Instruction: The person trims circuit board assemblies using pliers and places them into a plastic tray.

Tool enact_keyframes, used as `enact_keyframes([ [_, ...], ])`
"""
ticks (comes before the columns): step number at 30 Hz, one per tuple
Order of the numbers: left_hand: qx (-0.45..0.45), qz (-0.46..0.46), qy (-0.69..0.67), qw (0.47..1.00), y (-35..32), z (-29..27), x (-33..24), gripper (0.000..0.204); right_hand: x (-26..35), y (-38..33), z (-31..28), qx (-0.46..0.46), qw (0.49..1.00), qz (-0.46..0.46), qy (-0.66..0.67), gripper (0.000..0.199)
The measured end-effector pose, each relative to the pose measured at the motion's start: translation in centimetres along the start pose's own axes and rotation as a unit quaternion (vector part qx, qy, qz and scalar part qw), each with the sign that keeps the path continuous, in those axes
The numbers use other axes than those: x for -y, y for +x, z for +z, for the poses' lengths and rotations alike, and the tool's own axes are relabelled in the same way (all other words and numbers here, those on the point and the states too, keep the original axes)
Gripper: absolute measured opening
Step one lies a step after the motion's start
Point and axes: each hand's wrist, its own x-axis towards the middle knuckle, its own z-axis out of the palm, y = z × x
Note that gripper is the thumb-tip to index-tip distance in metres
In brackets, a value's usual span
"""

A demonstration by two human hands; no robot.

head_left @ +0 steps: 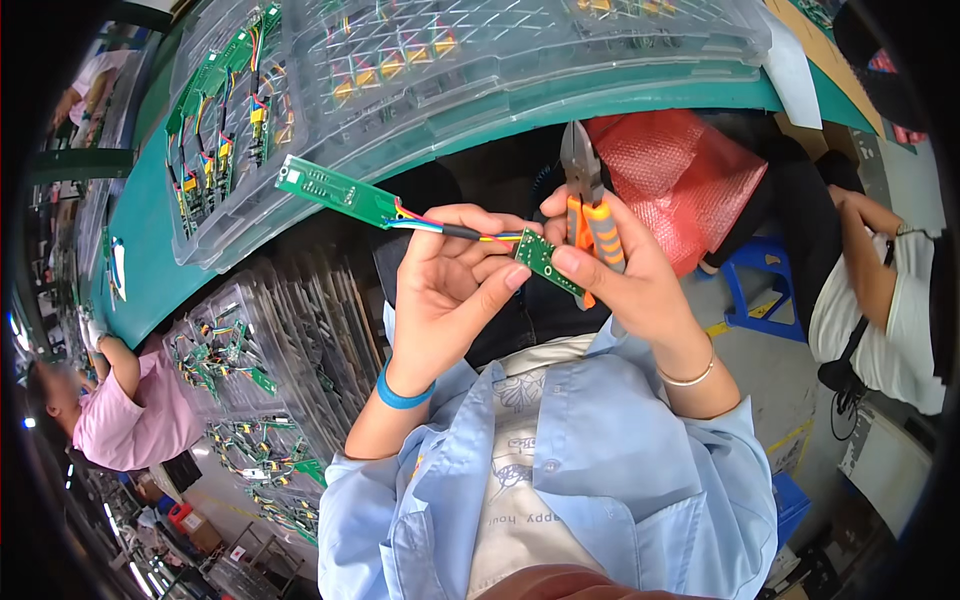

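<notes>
Just above my lap, my left hand point(440, 290) is closed on a bundle of coloured wires point(462, 231), its thumb against the edge of a small green circuit board point(546, 264). Those wires, partly in a black sleeve, run left to a long green circuit board point(335, 192) that sticks out past my fingers. My right hand point(640, 280) pinches the small board's right end between thumb and fingers. Tucked in that same hand are diagonal cutters point(606, 235) with orange and grey handles, jaws pointing up and away from me.
Clear plastic trays point(400, 110) of wired boards lie on the green table point(700, 97) ahead. More trays point(270, 350) stack at the left. Red bubble wrap point(665, 170) lies beyond my right hand, near a blue stool point(758, 285). People sit at both sides.
</notes>
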Motion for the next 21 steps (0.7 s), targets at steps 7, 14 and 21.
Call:
enact_keyframes([
  [7, -0.058, 0.071, 0.021, 0.996, 0.3, 0.6, -0.1, 0.037, 2.1, -1.1, -0.2, -0.117, 0.923, -0.192, -0.312, 0.035],
  [14, -0.078, 0.177, 0.149, 0.970, 0.4, 0.5, 0.4, 0.036, 3.3, -2.7, 0.5, -0.036, 0.830, -0.165, -0.531, 0.038],
  [21, -0.076, 0.206, 0.184, 0.958, 0.2, 0.5, 0.5, 0.035, 2.8, -2.9, 1.1, -0.058, 0.823, -0.161, -0.541, 0.038],
])
